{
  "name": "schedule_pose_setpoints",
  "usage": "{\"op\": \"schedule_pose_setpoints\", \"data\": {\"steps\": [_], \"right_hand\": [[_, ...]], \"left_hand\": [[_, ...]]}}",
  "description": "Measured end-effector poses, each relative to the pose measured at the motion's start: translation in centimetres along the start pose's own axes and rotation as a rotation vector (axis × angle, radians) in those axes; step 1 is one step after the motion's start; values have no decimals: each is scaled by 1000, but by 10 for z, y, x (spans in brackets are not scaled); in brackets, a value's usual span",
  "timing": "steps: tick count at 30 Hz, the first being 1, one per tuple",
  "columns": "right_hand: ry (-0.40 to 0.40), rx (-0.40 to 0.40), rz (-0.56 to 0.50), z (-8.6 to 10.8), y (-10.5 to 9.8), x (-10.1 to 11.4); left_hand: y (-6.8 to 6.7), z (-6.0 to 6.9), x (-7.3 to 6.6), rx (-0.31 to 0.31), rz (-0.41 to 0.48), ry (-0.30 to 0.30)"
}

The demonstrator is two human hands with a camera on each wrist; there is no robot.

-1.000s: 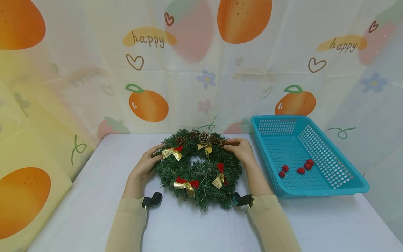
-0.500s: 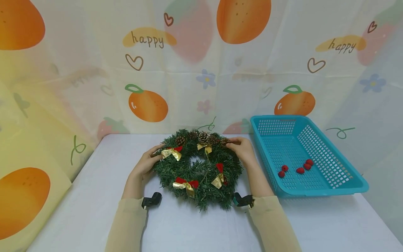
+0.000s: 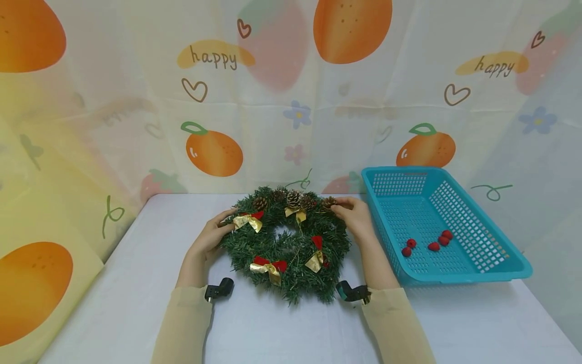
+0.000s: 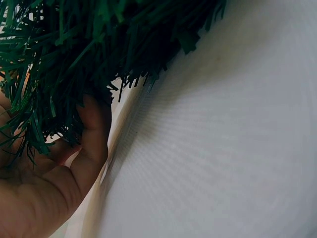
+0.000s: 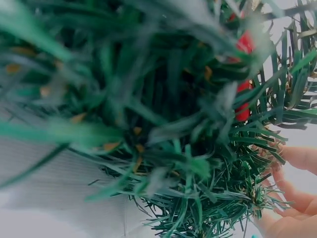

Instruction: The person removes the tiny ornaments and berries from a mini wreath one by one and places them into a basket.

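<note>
A green Christmas wreath [image 3: 282, 247] with gold-and-red bows lies on the white table. My left hand [image 3: 212, 236] grips its left edge, fingers on top; in the left wrist view the left hand [image 4: 54, 183] curls into the green needles [image 4: 99, 44]. At the wreath's upper right, my right hand [image 3: 355, 218] pinches a brown pine cone [image 3: 329, 203]. Several other pine cones [image 3: 295, 199] cluster along the back of the wreath. In the right wrist view, needles [image 5: 163, 109] fill most of the picture, and the right hand [image 5: 292, 198] is partly hidden behind them.
A turquoise plastic basket [image 3: 386, 227] stands right of the wreath, close to my right forearm. Several red berries [image 3: 434, 246] lie in it. A fruit-printed cloth [image 3: 273, 126] hangs behind the table [image 3: 168, 217].
My right hand has shifted slightly to the right, and the pine cone at its fingertips has moved right and a little back with it. The left hand and the wreath's body have stayed put.
</note>
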State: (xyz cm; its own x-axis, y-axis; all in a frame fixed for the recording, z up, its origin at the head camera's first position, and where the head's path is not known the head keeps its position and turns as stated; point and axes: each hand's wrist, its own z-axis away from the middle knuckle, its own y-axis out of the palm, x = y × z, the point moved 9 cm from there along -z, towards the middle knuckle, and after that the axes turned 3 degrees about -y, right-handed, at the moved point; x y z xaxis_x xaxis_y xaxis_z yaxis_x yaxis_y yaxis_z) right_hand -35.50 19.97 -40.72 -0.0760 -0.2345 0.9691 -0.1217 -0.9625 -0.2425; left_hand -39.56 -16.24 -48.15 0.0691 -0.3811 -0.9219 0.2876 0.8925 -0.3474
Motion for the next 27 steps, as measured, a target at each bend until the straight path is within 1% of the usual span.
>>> {"op": "schedule_pose_setpoints", "data": {"steps": [7, 14, 17, 23, 27], "right_hand": [[-12, -18, -6, 3, -5, 1], [-24, -22, -60, 10, -12, 4], [-36, -38, -61, 11, -14, 7], [-48, -64, -80, 16, -20, 11], [-64, -72, -89, 20, -25, 15]], "left_hand": [[1, 0, -1, 4, 11, -3], [1, -2, 0, 6, 26, -6], [1, 0, -1, 0, 32, -3], [1, -1, 3, -1, 65, -15], [2, -1, 1, 1, 55, -7]]}}
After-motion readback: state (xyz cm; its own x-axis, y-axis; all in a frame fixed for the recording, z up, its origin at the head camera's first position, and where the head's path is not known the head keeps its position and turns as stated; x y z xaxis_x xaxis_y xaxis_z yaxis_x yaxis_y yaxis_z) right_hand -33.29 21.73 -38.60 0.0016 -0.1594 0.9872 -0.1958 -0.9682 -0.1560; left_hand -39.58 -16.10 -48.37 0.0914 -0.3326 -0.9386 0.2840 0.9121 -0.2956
